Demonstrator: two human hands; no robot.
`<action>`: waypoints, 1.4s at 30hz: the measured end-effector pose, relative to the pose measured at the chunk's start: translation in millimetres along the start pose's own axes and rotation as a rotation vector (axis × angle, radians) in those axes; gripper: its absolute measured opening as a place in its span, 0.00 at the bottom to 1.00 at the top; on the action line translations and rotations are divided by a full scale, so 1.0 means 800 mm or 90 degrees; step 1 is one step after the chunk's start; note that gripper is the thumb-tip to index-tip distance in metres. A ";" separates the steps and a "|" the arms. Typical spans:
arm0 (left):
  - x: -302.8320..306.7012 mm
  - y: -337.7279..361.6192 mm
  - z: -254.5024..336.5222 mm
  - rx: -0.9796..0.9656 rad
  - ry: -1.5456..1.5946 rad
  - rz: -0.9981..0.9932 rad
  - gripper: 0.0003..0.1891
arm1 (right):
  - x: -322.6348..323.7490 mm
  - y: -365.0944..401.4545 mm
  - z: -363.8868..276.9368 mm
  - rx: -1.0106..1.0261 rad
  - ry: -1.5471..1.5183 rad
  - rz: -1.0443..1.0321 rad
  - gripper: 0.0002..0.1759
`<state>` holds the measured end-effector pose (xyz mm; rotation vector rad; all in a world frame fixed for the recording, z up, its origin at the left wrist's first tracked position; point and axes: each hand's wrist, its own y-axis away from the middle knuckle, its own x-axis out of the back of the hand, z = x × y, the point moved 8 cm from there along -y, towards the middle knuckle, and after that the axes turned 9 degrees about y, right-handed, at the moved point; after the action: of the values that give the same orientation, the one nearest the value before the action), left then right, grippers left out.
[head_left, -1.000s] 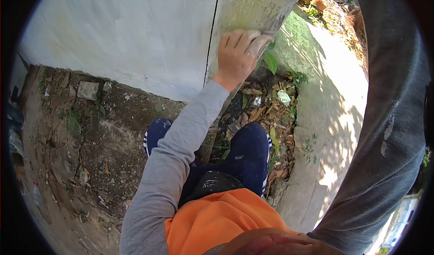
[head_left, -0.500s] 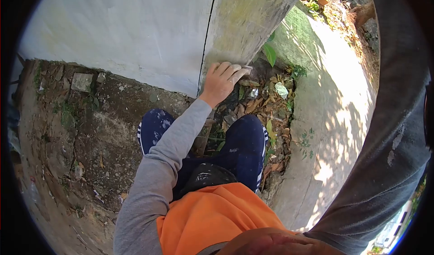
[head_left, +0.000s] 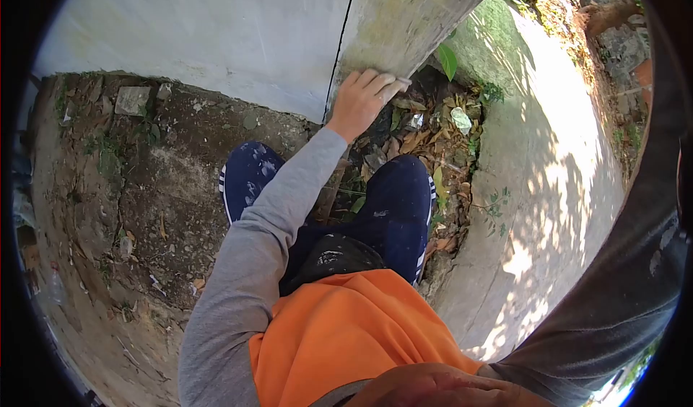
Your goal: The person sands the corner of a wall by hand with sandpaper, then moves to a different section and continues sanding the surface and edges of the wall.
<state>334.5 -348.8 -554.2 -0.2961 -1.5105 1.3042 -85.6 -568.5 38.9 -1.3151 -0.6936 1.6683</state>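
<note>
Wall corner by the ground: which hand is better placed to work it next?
Left. The left hand lies on the wall corner, fingers over its edge. The right hand is out of view; only its sleeve shows, away from the wall.

We look down on dry leaves (head_left: 415,143) and a white scrap of litter (head_left: 460,120) just right of the hand (head_left: 359,100), a green leaf (head_left: 447,60) above them, a flat stone (head_left: 132,100) well to its left, and a sunlit path (head_left: 548,162) farther right.

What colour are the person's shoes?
Navy shoes with white side stripes; head view shows them best.
</note>
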 end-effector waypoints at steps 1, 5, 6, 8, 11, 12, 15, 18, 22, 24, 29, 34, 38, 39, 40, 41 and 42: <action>-0.010 0.034 -0.003 0.013 0.014 -0.026 0.15 | 0.001 0.006 0.010 -0.007 0.007 -0.003 0.43; 0.050 -0.017 0.009 -0.029 0.065 0.158 0.16 | 0.012 0.015 0.032 -0.032 0.036 0.006 0.43; 0.075 -0.053 0.015 -0.052 0.067 0.215 0.17 | 0.012 0.010 0.029 -0.023 0.036 0.010 0.43; 0.108 -0.110 0.022 -0.084 0.018 0.282 0.18 | 0.011 -0.003 0.014 0.000 0.029 0.019 0.43; 0.089 -0.130 0.011 -0.113 -0.031 0.299 0.19 | 0.008 -0.013 -0.006 0.026 0.022 0.024 0.43; 0.081 -0.116 0.011 -0.102 0.002 0.307 0.20 | 0.007 -0.016 -0.010 0.035 0.022 0.026 0.43; 0.025 -0.053 0.002 -0.069 0.090 0.232 0.19 | 0.007 -0.016 -0.008 0.059 0.035 0.019 0.43; -0.024 0.017 0.011 0.002 0.097 0.065 0.19 | 0.005 -0.001 0.005 0.070 0.044 -0.002 0.43; 0.018 -0.028 0.015 0.007 0.135 0.107 0.20 | 0.007 0.014 0.017 0.054 0.059 -0.005 0.43; 0.071 -0.071 0.023 -0.032 0.103 0.264 0.21 | 0.006 0.005 0.011 0.075 0.062 0.000 0.43; 0.056 -0.086 0.009 -0.062 0.040 0.262 0.21 | -0.007 0.002 -0.019 0.118 0.052 -0.006 0.43; -0.059 0.057 0.004 0.045 0.089 -0.064 0.19 | -0.010 0.017 -0.004 0.134 0.064 -0.026 0.43; -0.020 0.050 0.014 0.033 0.105 0.051 0.21 | -0.019 0.043 -0.014 0.053 0.046 -0.016 0.43; 0.005 0.014 0.022 0.027 0.094 0.109 0.20 | -0.028 0.053 -0.038 0.034 0.018 -0.018 0.43; 0.039 -0.027 0.027 0.033 0.138 0.165 0.18 | -0.041 0.064 -0.075 0.014 -0.026 -0.023 0.43; 0.064 -0.061 0.030 0.012 0.141 0.259 0.15 | -0.053 0.075 -0.120 -0.005 -0.080 -0.029 0.43; 0.093 -0.091 0.034 -0.030 0.105 0.352 0.18 | -0.061 0.087 -0.170 -0.028 -0.137 -0.038 0.43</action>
<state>313.7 -335.9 -449.5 -0.8774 -1.3658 1.6231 26.3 -656.0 -35.5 -1.1434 -0.8909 1.7714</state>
